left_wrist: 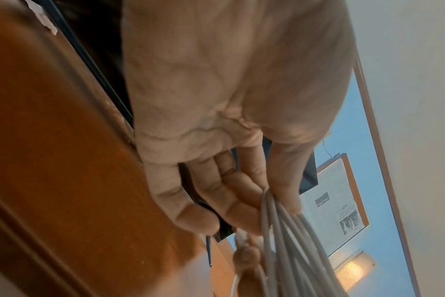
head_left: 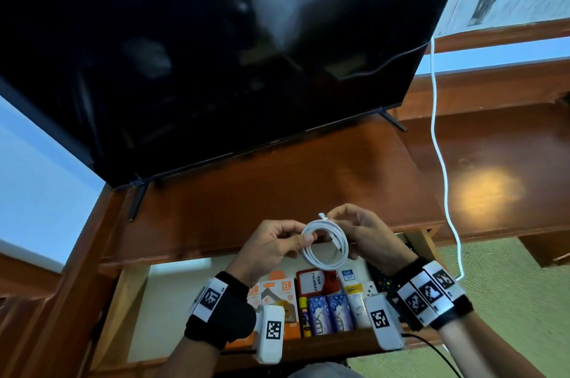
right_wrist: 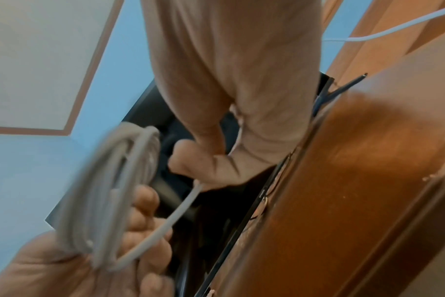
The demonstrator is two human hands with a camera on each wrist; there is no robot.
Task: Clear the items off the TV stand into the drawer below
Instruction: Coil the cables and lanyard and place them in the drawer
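- White cable: round-section cord wound into a flat coil of several loops, held in the air between both hands, above the front edge of the TV stand and the open drawer. The coil stands roughly upright, its flat face turned toward the head camera; one short plug end sticks out at the top, pointing up and to the left.
- Left hand: grip closed on the coil's left side, thumb pressing the loops against the curled fingers; the left wrist view shows the strands bunched between thumb and fingers.
- Right hand: fingers curled round the coil's right side, pinching a strand near the plug end; its fingertips are hidden behind the loops.
- TV stand: glossy reddish-brown wood with a smooth, reflective top; a black flat television stands on thin legs at its rear.
- Drawer: pale interior, holding orange boxes, blue-and-white cylindrical packs, a white tube and a red-framed item; its right part is hidden by the right wrist.
- Second white cord: hangs down past the television's right edge; its upper end is cut off from sight.
- Both wrist views are blurred; labels cannot be read there.
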